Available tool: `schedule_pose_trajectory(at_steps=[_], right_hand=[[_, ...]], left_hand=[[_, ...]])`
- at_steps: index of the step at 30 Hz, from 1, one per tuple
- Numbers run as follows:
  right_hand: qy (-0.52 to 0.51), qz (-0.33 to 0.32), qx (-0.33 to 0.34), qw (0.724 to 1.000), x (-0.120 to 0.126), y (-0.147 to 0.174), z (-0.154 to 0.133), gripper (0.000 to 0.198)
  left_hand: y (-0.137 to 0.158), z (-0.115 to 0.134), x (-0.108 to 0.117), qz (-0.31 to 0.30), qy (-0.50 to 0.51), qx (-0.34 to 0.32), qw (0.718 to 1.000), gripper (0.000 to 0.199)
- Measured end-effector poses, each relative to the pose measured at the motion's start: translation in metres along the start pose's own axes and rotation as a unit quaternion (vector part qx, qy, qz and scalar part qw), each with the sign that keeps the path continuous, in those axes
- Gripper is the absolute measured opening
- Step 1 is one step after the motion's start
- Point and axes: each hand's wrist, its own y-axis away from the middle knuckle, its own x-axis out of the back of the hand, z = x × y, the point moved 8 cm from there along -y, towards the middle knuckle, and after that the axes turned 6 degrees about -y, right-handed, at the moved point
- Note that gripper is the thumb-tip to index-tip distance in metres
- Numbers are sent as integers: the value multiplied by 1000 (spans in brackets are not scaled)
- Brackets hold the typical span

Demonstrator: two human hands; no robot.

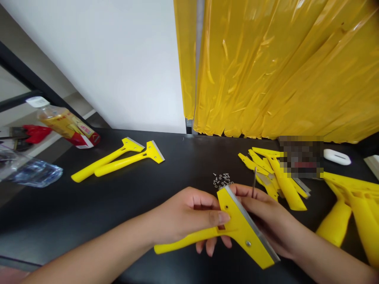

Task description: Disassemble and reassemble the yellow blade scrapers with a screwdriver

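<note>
My left hand [180, 217] is closed round a yellow scraper [245, 232], its thumb pressed on the head just above the handle. A metal blade edge runs along the scraper's far right side. One screw shows in the lower hole of the head; the upper hole looks dark. My right hand [266, 209] is closed behind the blade, its fingertips partly hidden by the scraper head. From its fingers a thin metal rod [254, 183] sticks up; its lower part is hidden. Just beyond both hands lies a small heap of screws and nuts [220, 180] on the black table [189, 157].
Two yellow scrapers [127, 159] lie at the left, near a tilted drink bottle [68, 124] and a clear plastic bottle [35, 171]. At the right are yellow scraper parts [284, 185], more yellow handles [355, 213] and a white case [336, 157]. Yellow sheeting [266, 71] hangs behind.
</note>
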Motion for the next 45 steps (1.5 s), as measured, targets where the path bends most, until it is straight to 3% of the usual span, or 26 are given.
schedule_pose_trajectory(at_steps=[6, 15, 22, 29, 45], right_hand=[[-15, 16, -14, 1000, 4, -2, 1, 40], [6, 39, 21, 999, 11, 9, -15, 41], [10, 37, -23, 999, 12, 8, -8, 48], [-57, 22, -29, 998, 9, 3, -6, 33], [-36, 69, -44, 996, 9, 2, -2, 38]], left_hand=[[0, 3, 1, 7, -16, -9, 1000, 38], [3, 14, 16, 96, -70, -22, 993, 38], [4, 15, 20, 110, -103, -20, 988, 38], [4, 16, 21, 115, -112, -37, 986, 35], [5, 13, 9, 80, -130, -23, 988, 36]])
